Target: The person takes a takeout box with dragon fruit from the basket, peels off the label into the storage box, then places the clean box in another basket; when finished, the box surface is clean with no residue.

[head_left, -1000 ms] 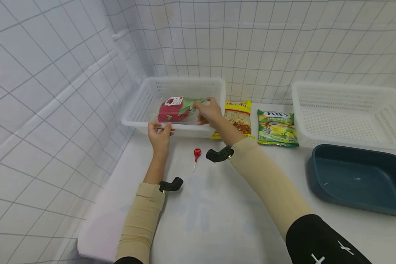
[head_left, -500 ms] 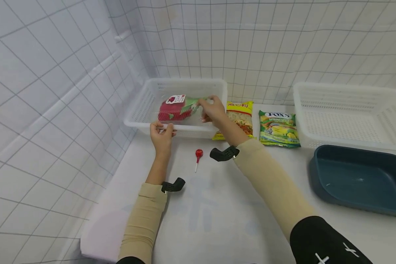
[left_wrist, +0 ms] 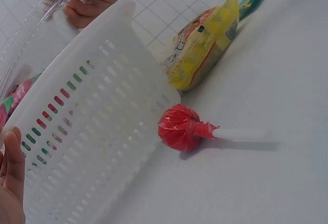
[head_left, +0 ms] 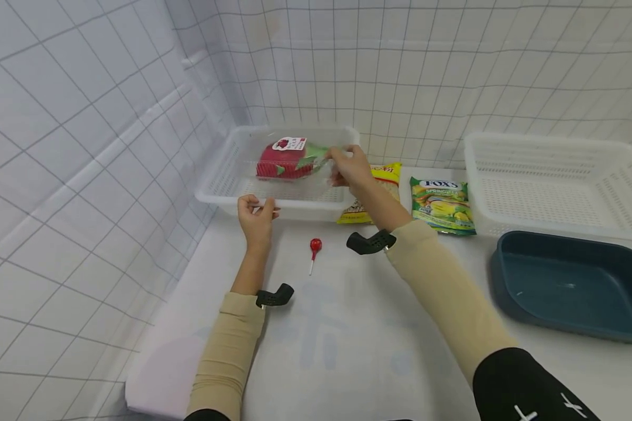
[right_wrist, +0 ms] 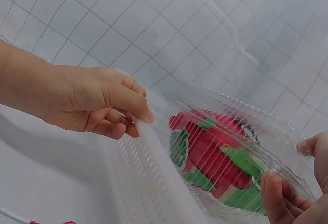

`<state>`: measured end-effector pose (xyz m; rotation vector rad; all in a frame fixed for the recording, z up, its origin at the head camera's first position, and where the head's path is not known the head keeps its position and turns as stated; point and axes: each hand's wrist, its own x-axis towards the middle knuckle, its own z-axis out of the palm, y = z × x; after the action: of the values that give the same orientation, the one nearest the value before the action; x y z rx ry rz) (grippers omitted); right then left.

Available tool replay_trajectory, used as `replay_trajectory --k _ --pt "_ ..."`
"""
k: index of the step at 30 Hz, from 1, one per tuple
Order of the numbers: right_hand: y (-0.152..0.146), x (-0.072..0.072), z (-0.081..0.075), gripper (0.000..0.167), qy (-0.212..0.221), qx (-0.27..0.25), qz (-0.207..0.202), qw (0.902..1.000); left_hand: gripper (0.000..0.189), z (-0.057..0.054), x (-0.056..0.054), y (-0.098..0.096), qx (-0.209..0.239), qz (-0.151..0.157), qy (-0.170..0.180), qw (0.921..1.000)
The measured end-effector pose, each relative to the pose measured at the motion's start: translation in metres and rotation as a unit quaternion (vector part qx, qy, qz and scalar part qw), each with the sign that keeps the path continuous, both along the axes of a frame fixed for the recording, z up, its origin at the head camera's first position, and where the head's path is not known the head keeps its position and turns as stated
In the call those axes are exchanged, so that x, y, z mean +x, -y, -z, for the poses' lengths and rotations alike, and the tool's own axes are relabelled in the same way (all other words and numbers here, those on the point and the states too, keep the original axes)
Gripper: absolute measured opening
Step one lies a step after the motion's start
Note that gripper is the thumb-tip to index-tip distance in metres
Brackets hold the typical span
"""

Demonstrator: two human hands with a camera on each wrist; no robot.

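while the left hand (head_left: pixel 256 215) gripped the near rim of the left white basket (head_left: pixel 226 175), fingers curled over the edge and thumb on the outer wall, the right hand (head_left: pixel 350 165) held a clear plastic clamshell box (head_left: pixel 294 162) above that basket's interior. the right wrist view showed the right fingertips (right_wrist: pixel 274 196) pinching the box by its flanged end, the fingers bent and close together. the box was lifted, tilted slightly, and not resting on the basket floor. inside it sat a red item with green leaf-like pieces, and a white label was on the lid; the contents could not be identified further.

on the white table (head_left: pixel 347 327), a red-wrapped lollipop (head_left: pixel 314 247) lay just beside the basket's near wall, stick pointing toward the person. a yellow snack packet (head_left: pixel 376 196) lay flat just right of the basket, partly behind the right forearm. a green fox's sweets bag (head_left: pixel 442 204) lay beside the packet. a second white basket (head_left: pixel 558 184) stood at the far right, and a dark blue tub (head_left: pixel 569 286) sat in front of it, near its front wall. white gridded sheeting covered the walls behind and at left.
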<state>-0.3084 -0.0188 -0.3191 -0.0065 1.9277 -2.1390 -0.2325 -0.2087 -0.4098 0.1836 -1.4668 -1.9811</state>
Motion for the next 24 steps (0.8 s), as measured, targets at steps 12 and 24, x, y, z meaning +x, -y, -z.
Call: replay_trajectory --k 12,24 --pt "-0.023 -0.004 -0.004 0.059 -0.022 -0.014 -0.006 0.9996 0.032 0.000 0.001 0.001 -0.007 0.019 0.011 0.9997" --pt "-0.052 -0.004 -0.013 0.050 -0.037 -0.018 0.011 0.9991 0.031 0.001 0.001 0.002 -0.009 0.021 0.005 0.9997"
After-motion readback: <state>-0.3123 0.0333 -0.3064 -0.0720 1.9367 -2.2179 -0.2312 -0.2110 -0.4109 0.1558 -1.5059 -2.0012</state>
